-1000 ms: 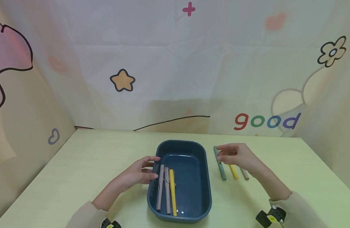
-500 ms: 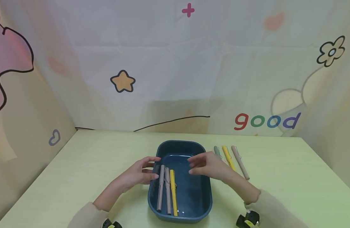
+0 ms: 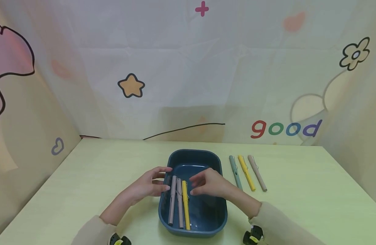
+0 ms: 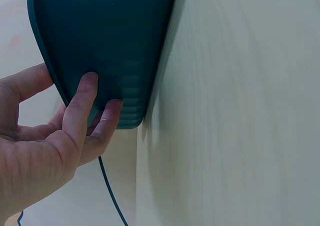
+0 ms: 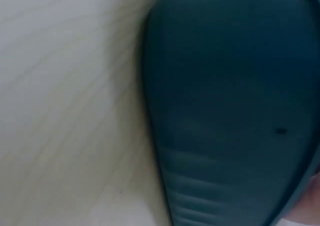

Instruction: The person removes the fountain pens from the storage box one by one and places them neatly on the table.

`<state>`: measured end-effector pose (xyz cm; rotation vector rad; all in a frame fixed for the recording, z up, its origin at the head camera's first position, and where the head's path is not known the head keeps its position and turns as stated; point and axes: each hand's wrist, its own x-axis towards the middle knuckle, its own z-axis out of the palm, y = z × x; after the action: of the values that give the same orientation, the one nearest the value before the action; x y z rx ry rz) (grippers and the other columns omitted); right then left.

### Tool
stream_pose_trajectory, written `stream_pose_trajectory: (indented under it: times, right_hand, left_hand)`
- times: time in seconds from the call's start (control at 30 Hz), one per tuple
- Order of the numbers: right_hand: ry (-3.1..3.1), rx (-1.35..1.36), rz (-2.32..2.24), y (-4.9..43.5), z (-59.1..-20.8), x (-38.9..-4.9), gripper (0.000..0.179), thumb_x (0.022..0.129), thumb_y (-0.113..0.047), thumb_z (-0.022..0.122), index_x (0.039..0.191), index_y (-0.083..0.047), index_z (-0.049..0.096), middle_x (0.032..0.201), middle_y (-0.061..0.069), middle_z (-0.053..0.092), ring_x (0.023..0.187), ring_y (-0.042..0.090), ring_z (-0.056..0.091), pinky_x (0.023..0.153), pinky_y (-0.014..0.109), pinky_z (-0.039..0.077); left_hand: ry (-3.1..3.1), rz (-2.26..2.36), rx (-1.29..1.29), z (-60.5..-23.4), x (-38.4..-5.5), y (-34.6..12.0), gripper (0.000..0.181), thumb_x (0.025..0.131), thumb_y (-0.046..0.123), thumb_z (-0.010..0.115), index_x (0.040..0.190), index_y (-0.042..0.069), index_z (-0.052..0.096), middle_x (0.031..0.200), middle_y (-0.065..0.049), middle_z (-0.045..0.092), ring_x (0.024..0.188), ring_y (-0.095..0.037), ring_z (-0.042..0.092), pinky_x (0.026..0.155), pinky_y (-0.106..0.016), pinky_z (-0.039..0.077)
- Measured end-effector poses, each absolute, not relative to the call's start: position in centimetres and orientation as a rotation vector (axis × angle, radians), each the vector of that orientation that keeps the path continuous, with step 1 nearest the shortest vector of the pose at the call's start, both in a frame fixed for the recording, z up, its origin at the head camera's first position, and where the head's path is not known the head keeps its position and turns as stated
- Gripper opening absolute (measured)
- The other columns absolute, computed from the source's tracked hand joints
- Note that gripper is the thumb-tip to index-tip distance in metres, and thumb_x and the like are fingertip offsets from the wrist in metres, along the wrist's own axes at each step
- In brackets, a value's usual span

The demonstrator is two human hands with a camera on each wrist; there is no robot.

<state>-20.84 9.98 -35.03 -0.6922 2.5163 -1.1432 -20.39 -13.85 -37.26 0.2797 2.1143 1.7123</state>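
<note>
A dark blue plastic bin (image 3: 207,207) stands on the table with two greyish pens and a yellow pen (image 3: 186,206) lying side by side along its left half. My left hand (image 3: 149,183) grips the bin's left rim, index finger and thumb over the edge. In the left wrist view, other fingers (image 4: 80,106) press the outer wall of the bin (image 4: 107,41). Over the inside of the bin is my right hand (image 3: 210,183), thumb and fingers slightly apart just right of the yellow pen, with nothing visible between them. The right wrist view mostly shows the bin's outer wall (image 5: 225,101).
Right of the bin, a green pen (image 3: 235,172), another yellow pen (image 3: 246,173) and a greyish pen (image 3: 257,173) lie in a row on the pale table (image 3: 298,204). A printed cloth backdrop (image 3: 188,75) stands behind and at both sides.
My right hand has moved left from above the pens on the table to inside the bin's outline, beside the yellow pen. My left hand has stayed at the rim.
</note>
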Motion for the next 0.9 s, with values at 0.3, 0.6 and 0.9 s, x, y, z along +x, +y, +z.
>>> stream_pose_trajectory:
  times: [0.3,0.6,0.9]
  right_hand:
    - [2.511,-0.564,-1.070,8.7,-35.8,-20.7,0.036,0.075,-0.012,0.073,0.105,0.005,0.063,0.081,0.004,0.064,0.069,0.014,0.060,0.066,0.027,0.053]
    - [2.451,-0.408,-1.058,7.8,-36.6,-20.2,0.045,0.075,-0.010,0.073,0.112,0.009,0.057,0.068,0.003,0.059,0.055,0.013,0.059,0.054,0.026,0.054]
    - [2.435,-0.387,-1.020,6.8,-37.0,-19.9,0.020,0.072,-0.007,0.073,0.080,0.000,0.056,0.057,0.007,0.056,0.045,0.018,0.060,0.042,0.027,0.051]
  left_hand:
    - [2.101,1.710,0.304,-37.1,-20.4,-14.0,0.059,0.084,0.007,0.064,0.136,0.005,0.036,0.132,-0.024,0.039,0.109,-0.032,0.053,0.083,-0.043,0.050]
    - [2.082,1.722,0.324,-37.1,-20.3,-14.0,0.060,0.083,0.008,0.065,0.136,0.005,0.036,0.132,-0.023,0.039,0.109,-0.031,0.053,0.084,-0.042,0.050]
    - [2.108,1.701,0.295,-37.3,-20.5,-14.0,0.059,0.083,0.008,0.065,0.135,0.007,0.038,0.131,-0.022,0.040,0.108,-0.031,0.053,0.083,-0.043,0.050]
